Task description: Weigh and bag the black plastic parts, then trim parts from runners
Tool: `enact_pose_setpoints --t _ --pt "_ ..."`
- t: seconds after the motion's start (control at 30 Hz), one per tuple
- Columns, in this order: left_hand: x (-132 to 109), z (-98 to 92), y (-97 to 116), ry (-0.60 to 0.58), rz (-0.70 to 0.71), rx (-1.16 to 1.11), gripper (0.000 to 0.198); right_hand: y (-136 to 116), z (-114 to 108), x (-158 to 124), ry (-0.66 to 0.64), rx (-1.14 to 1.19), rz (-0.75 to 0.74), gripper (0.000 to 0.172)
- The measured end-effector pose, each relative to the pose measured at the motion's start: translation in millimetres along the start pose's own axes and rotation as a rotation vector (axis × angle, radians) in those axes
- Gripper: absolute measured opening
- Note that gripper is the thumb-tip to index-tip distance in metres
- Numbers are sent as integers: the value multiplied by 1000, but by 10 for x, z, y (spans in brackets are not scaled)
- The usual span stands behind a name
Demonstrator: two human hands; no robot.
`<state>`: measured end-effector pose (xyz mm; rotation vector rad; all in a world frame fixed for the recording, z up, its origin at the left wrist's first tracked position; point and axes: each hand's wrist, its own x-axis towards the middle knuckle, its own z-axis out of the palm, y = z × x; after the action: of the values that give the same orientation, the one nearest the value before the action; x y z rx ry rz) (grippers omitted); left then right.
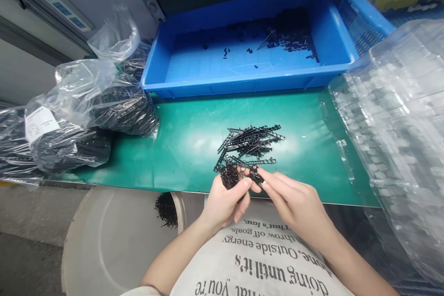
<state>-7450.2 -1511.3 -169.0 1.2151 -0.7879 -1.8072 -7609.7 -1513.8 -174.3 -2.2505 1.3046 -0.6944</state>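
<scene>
My left hand point(227, 199) is closed around a bunch of small black plastic parts point(229, 175) at the front edge of the green table. Close beside it, my right hand point(291, 192) pinches a small black plastic piece point(255, 175) between thumb and fingers, at the end of the bunch. The exact shape of that piece is too small to make out. Just beyond both hands lies a loose pile of thin black plastic strips point(253, 141) with ring-like shapes along them.
A blue bin point(215, 62) with scattered small black pieces and tweezers point(266, 39) stands at the back. Clear bags of black parts point(121, 106) sit left, stacked transparent trays point(398, 138) right. Below the table edge is a pale round tub point(114, 240) with black scraps point(166, 209).
</scene>
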Motion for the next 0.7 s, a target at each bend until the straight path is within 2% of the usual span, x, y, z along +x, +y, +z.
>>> enact_pose_setpoints --t 0.2,0.37,0.57,0.7 --pt "1 13 18 -17 6 -20 28 24 -32 28 -47 99 -43 35" --pt "15 6 6 -37 -20 -19 29 22 -26 22 -71 74 -18 36" --pt "24 21 -28 -1 -9 -26 32 51 41 10 5 -21 -3 37" --pt "32 -13 -92 21 3 -41 33 76 68 31 -35 24 -19 36"
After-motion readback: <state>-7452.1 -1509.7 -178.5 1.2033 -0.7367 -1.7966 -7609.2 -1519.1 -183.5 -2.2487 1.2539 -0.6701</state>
